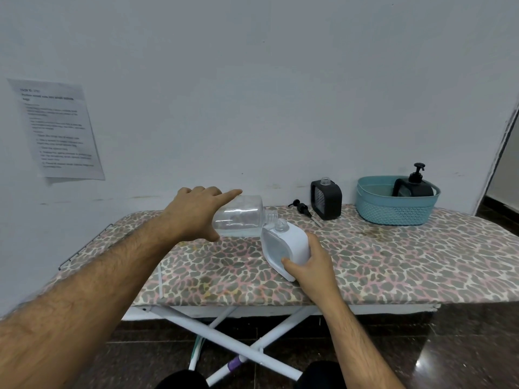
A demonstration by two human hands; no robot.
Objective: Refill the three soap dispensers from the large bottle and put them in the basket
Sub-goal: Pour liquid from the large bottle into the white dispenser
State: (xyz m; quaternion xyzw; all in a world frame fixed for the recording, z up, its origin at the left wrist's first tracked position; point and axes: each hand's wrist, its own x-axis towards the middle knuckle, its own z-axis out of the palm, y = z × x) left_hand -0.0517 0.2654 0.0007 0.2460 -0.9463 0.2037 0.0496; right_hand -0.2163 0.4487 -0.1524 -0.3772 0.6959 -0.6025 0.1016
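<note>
tipping the large clear bottle [238, 216] on its side with my left hand [196, 213], i have the fingers curled over its base end and the index finger stretched along the top. its open neck points toward three o'clock and sits just beside, nearly touching, the open mouth of the white soap dispenser [285, 247]. a little clear liquid lies along the lower side of the bottle. my right hand [311, 266] grips the white dispenser from the five o'clock side, thumb on its front face and fingers wrapped behind, and the dispenser leans toward eleven o'clock with its lower edge on the tabletop [393, 256], an ironing board with a leopard-print cover.

toward one o'clock from the white dispenser stands a black soap dispenser [326, 199], upright, its neck open. its black pump head [303, 209] lies flat on the tabletop just beside it on the nine o'clock side. farther toward three o'clock, near the wall, sits the teal basket [393, 211], and inside it a second black dispenser with pump fitted [412, 185] leans against the far rim.

a printed sheet [59, 130] is stuck on the wall at nine o'clock, its text too blurred to read.
</note>
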